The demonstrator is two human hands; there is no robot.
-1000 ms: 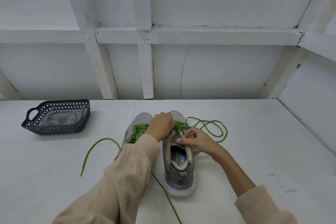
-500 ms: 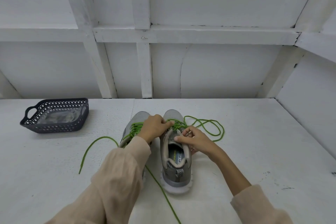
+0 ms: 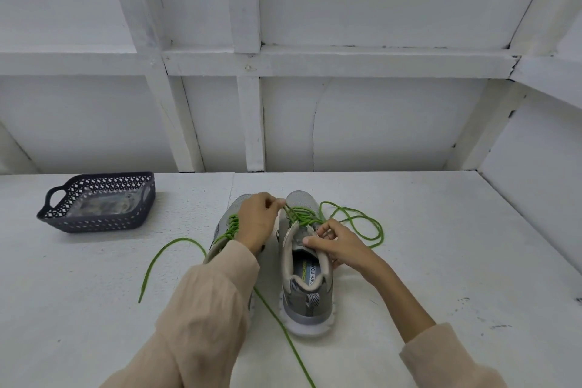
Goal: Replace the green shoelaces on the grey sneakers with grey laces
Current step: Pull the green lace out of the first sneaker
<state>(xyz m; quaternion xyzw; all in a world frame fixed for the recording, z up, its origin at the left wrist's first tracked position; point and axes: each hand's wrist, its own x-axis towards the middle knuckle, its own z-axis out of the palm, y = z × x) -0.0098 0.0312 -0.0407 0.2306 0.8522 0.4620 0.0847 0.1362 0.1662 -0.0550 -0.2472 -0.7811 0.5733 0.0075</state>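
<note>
— What has changed in the last second?
— The left hand (image 3: 256, 220) has slid leftward off the lacing of the right sneaker (image 3: 307, 302). More green crossings show, and its fingertips now sit at the crossing nearest the toe.
— Lay it out, biggest first.
— A white table (image 3: 441, 230) carries everything. The right sneaker stands at its middle, toe to the far edge, heel to the near edge. The left sneaker (image 3: 228, 214) stands just beside it on the left, largely hidden under a beige sleeve (image 3: 214, 309).
— Off to the side?
— A dark perforated basket (image 3: 94, 224) sits by the far edge, toward the far left corner, well apart from the shoes. A clear packet (image 3: 104, 206) lies in it; I cannot tell what it holds.
— The hands?
— The left hand's thumb and forefinger pinch a strand of the green lace (image 3: 300, 218) by the toe. The right hand (image 3: 340, 242) grips the top of the right sneaker, thumb on the tongue, fingers curled round the collar's right side.
— The laces?
— The green lace is threaded through the right sneaker, and its loose end loops on the table right of the toe. The second green lace (image 3: 232, 225) is threaded in the left sneaker, one end arcing left across the table. Another green strand comes out from under the sleeve and runs to the near edge.
</note>
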